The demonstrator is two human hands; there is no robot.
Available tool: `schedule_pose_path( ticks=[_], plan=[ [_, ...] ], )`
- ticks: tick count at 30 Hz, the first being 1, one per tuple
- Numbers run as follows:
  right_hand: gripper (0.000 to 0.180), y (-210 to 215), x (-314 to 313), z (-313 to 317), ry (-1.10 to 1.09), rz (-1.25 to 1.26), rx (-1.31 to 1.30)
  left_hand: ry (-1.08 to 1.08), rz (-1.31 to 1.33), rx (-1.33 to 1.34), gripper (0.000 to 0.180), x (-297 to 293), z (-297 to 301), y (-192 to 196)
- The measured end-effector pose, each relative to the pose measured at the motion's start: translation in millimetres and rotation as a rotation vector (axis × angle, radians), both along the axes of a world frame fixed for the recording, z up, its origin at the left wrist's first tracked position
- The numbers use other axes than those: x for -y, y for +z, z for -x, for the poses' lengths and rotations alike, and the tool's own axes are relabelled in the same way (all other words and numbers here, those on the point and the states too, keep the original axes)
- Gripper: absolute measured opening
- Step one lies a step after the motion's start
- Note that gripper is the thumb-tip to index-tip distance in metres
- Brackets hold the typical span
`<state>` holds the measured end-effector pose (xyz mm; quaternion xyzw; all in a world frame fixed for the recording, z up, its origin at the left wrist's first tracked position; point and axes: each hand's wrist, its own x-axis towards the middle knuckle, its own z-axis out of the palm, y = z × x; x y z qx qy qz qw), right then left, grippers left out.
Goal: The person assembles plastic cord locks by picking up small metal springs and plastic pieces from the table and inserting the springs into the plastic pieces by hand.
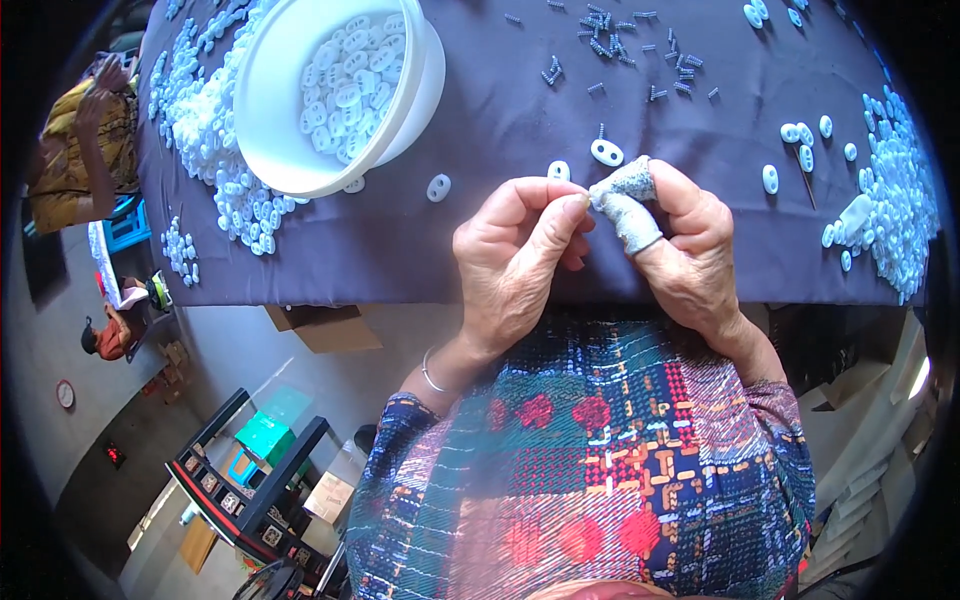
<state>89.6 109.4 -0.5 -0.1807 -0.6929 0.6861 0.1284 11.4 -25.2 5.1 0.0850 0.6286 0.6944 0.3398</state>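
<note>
My left hand (pixel 520 245) and my right hand (pixel 685 245) meet fingertip to fingertip over the near part of the cloth-covered table. Both are closed in a pinch. Whatever lies between the tips is mostly hidden and too small to name. Grey-white cloth sleeves (pixel 630 205) wrap the thumb and forefinger of my right hand. Just beyond the fingers lie a white oval piece with two holes (pixel 606 152) and a small metal spring (pixel 602 131) against its far side. Another white oval piece (pixel 559 170) is partly covered by my left hand.
A white tub (pixel 425 95) of oval pieces leans at the left, beside a heap of white pieces (pixel 205 130). Several loose springs (pixel 610 40) lie at the far middle. At the right are another white heap (pixel 900 200) and a thin needle-like tool (pixel 806 180). Other people sit farther left.
</note>
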Motion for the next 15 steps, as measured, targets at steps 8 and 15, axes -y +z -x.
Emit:
schedule_pose_path(
  ticks=[8, 15],
  plan=[
    [0.008, 0.7, -2.6, 1.3, 0.052, -0.122, 0.003, 0.005, 0.038, -0.075, 0.013, -1.5, -1.8, -1.3],
    [0.007, 0.0, -4.5, 3.7, 0.083, -0.134, -0.031, 0.015, 0.019, -0.07, 0.013, -1.7, -0.9, -3.0]
  ],
)
